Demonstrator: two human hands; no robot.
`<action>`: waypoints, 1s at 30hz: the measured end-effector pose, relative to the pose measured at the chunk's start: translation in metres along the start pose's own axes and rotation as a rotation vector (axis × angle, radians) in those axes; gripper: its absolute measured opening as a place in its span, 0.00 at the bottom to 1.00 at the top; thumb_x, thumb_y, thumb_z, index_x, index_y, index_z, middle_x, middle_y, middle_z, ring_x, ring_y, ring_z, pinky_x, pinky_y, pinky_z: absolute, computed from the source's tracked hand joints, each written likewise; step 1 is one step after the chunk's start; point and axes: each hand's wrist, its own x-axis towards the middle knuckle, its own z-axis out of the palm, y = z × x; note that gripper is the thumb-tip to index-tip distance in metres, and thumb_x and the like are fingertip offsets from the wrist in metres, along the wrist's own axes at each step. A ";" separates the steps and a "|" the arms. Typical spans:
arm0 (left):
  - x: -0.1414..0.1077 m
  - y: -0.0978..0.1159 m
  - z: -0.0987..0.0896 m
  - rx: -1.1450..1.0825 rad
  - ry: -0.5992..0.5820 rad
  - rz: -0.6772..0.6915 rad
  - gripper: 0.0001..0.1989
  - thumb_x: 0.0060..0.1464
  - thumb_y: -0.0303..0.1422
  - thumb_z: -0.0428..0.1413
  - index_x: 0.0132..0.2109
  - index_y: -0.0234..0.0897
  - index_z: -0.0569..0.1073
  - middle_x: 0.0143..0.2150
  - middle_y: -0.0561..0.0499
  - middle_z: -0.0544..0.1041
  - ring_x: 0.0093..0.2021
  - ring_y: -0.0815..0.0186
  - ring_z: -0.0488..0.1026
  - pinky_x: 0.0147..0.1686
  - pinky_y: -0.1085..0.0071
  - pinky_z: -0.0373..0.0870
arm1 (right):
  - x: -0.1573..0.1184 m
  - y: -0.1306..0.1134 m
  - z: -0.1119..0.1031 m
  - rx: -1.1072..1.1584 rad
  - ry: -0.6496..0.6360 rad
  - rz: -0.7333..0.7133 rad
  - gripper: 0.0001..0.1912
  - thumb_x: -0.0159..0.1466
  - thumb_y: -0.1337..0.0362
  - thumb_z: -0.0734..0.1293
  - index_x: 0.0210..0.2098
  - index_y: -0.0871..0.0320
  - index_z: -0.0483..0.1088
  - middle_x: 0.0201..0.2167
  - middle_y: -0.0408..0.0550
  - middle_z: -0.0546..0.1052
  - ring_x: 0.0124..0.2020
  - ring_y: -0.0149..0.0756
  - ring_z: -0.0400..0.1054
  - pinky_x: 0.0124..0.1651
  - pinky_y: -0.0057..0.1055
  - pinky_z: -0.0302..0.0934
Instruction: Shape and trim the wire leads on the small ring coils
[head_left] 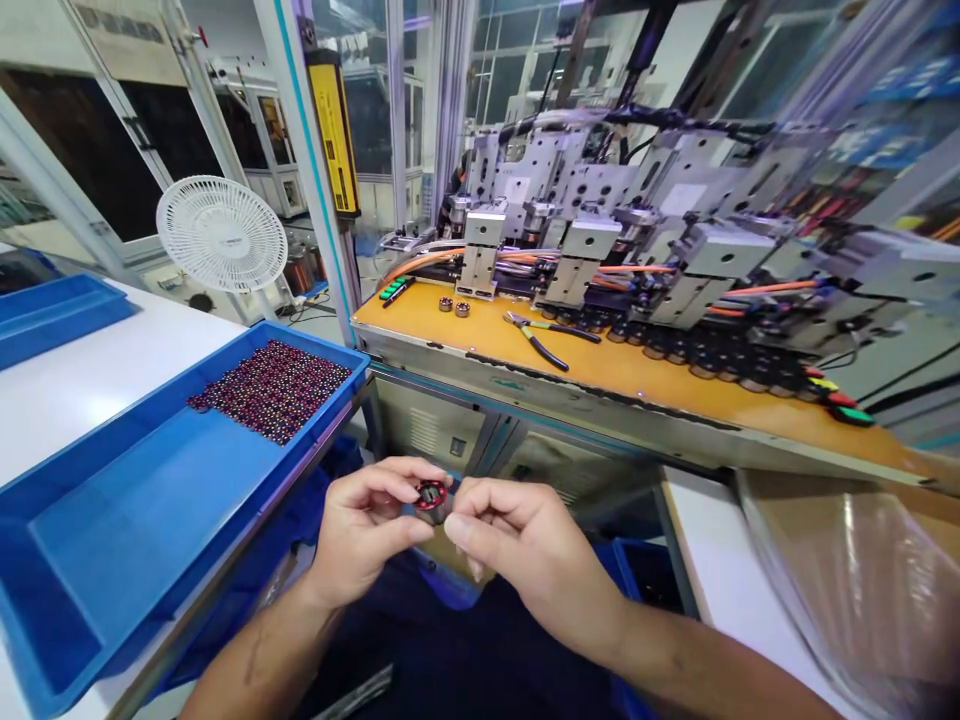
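Observation:
Just above my lap, a small round motor stator (431, 498) with a red and black slotted top and a metal side is tilted toward me. My left hand (367, 520) grips it from the left between thumb and fingers. From the right, my right hand (517, 535) is closed, its thumb and bent forefinger at the stator's right edge; the inner fingertips are partly hidden. To the left, a blue tray (150, 500) bears a dense block of similar red and black pieces (277, 388) at its far end.
Ahead, a machine bench (420, 320) carries two loose stators (454, 307), cutting pliers (547, 335), a green and black tool (395, 290) and a row of dark cylinders (697, 350) below metal fixtures (585, 240). A fan (222, 235) stands left; plastic sheeting (862, 570) lies right.

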 end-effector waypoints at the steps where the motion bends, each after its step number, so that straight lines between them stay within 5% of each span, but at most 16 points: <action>1: 0.000 0.000 0.000 -0.004 0.001 -0.005 0.12 0.45 0.26 0.70 0.37 0.44 0.81 0.44 0.53 0.84 0.45 0.66 0.81 0.46 0.71 0.78 | 0.001 0.003 -0.001 0.023 -0.009 0.010 0.20 0.58 0.51 0.72 0.24 0.62 0.66 0.19 0.39 0.67 0.20 0.23 0.59 0.25 0.21 0.57; 8: -0.001 -0.002 -0.004 -0.001 -0.013 -0.024 0.09 0.46 0.31 0.69 0.37 0.44 0.80 0.44 0.51 0.84 0.49 0.61 0.80 0.49 0.60 0.77 | 0.010 0.030 0.000 0.248 -0.148 -0.066 0.19 0.60 0.52 0.73 0.38 0.64 0.74 0.20 0.41 0.70 0.19 0.24 0.62 0.24 0.20 0.61; 15: 0.000 -0.013 -0.010 0.012 0.088 -0.121 0.16 0.46 0.46 0.68 0.26 0.38 0.77 0.43 0.45 0.84 0.47 0.55 0.81 0.48 0.54 0.76 | 0.013 0.039 0.004 0.161 -0.033 -0.354 0.11 0.58 0.59 0.75 0.37 0.59 0.77 0.30 0.45 0.74 0.23 0.26 0.67 0.24 0.22 0.65; 17: -0.001 -0.020 -0.011 0.098 0.224 -0.203 0.18 0.47 0.48 0.66 0.29 0.37 0.77 0.42 0.44 0.84 0.45 0.56 0.81 0.46 0.57 0.77 | 0.013 0.033 0.000 -0.015 0.019 -0.530 0.08 0.59 0.63 0.73 0.37 0.58 0.76 0.29 0.45 0.74 0.25 0.28 0.68 0.25 0.23 0.66; 20: -0.009 -0.029 -0.011 0.270 0.374 -0.282 0.13 0.52 0.42 0.64 0.34 0.34 0.80 0.37 0.44 0.83 0.39 0.61 0.80 0.42 0.65 0.77 | 0.015 0.025 -0.012 -0.574 0.209 -0.921 0.07 0.61 0.69 0.71 0.40 0.61 0.74 0.30 0.49 0.78 0.29 0.33 0.73 0.30 0.27 0.70; 24: -0.026 -0.018 -0.004 0.630 0.254 -0.002 0.03 0.51 0.29 0.64 0.36 0.37 0.81 0.35 0.48 0.83 0.37 0.64 0.79 0.40 0.70 0.76 | 0.017 0.021 -0.034 -1.330 0.309 -1.397 0.08 0.60 0.72 0.72 0.40 0.68 0.74 0.28 0.56 0.80 0.29 0.40 0.76 0.30 0.33 0.73; 27: -0.025 -0.001 0.005 0.812 0.135 0.193 0.13 0.50 0.28 0.66 0.45 0.38 0.79 0.36 0.50 0.83 0.35 0.65 0.79 0.38 0.73 0.76 | 0.016 0.023 -0.043 -1.500 0.245 -1.494 0.06 0.62 0.70 0.71 0.37 0.69 0.75 0.27 0.56 0.80 0.29 0.41 0.77 0.29 0.35 0.72; 30: -0.014 0.008 0.011 0.784 0.055 0.135 0.17 0.50 0.35 0.67 0.47 0.36 0.78 0.35 0.49 0.83 0.32 0.66 0.78 0.34 0.73 0.76 | 0.012 0.026 -0.046 -1.560 0.192 -1.499 0.05 0.62 0.70 0.70 0.36 0.70 0.75 0.28 0.56 0.81 0.30 0.43 0.76 0.29 0.35 0.72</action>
